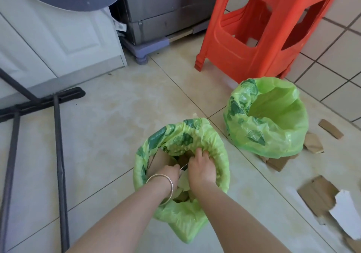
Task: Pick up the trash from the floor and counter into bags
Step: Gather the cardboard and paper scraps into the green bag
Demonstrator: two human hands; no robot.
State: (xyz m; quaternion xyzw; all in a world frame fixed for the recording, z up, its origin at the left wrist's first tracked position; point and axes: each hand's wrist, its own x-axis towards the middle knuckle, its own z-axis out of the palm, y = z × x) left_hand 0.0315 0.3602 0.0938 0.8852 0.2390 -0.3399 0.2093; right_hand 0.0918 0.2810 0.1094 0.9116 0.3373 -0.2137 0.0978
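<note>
A green leaf-print trash bag [176,215] stands open on the tiled floor just in front of me, partly filled with brown cardboard scraps and pale paper-like bits [183,182]. Both my hands are down inside its mouth. My left hand [168,171], with a silver bangle on the wrist, points down into the trash, and its fingers are hidden. My right hand [201,166] presses on the contents with spread fingers near the bag's far inner wall. A second green bag [273,135] stands open to the right; I cannot see what is inside it.
Torn cardboard pieces [316,196] and a white scrap [345,213] lie on the floor at right, with more cardboard [312,143] beside the second bag. Behind stand stacked orange plastic stools [263,28] and a grey appliance [166,8]. A white cabinet [48,38] and black rack legs [58,135] are at left.
</note>
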